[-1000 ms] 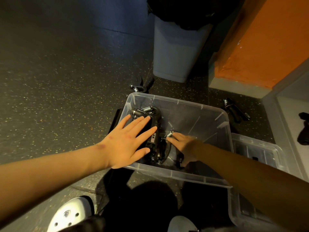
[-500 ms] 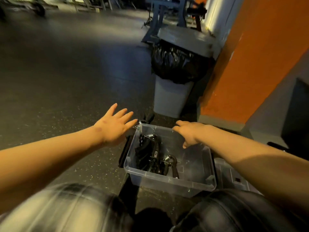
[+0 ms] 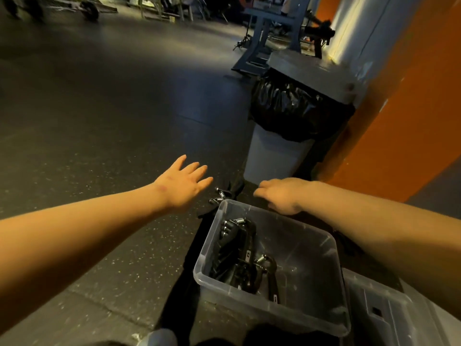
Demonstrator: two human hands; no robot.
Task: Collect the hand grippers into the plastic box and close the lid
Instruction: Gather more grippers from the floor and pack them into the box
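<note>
Right hand [image 3: 282,196] farther forward, fingers [image 3: 260,193] indistinct

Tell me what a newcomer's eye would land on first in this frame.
Two bare forearms reach forward: the left hand, fingers spread, over the dark floor, and the right hand over the far rim of the clear plastic box. Black hand grippers with silver springs lie in the box's left half, and a further gripper lies on the floor beyond its far left corner. Behind stands a grey bin lined with a black bag.
</note>
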